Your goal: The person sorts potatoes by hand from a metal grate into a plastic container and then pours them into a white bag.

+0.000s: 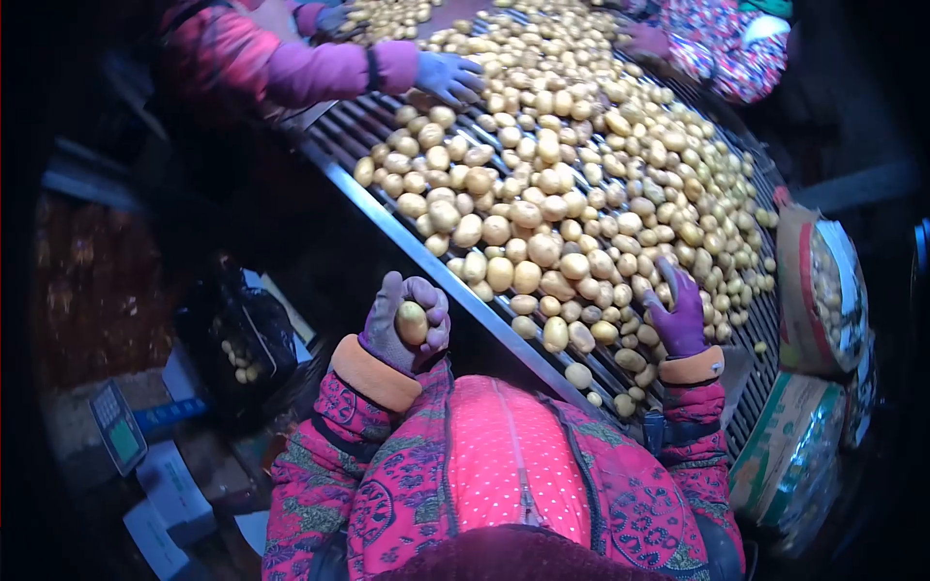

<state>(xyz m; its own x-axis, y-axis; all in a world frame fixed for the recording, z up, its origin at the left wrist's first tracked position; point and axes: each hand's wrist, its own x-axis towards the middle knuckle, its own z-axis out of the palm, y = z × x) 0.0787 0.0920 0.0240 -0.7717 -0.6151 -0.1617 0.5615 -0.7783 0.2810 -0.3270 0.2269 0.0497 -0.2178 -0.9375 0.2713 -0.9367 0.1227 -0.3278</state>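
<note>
A potato (412,323) rests in my left hand (383,334), whose gloved fingers are curled round it, just off the near metal edge of the sorting rack. My right hand (679,318), in a purple glove, reaches over the heap of potatoes (542,251) with fingers apart. Its fingertips are at the potatoes, and I see nothing held in it. Several loose potatoes (629,359) lie on the slats below and left of that hand.
The rack's metal rim (402,237) runs diagonally before me. Across it, a co-worker's blue-gloved hand (449,77) touches potatoes; another person's patterned sleeve (722,48) is at far right. Filled sacks (802,290) and a box (790,441) stand right. A scale display (118,426) is at left.
</note>
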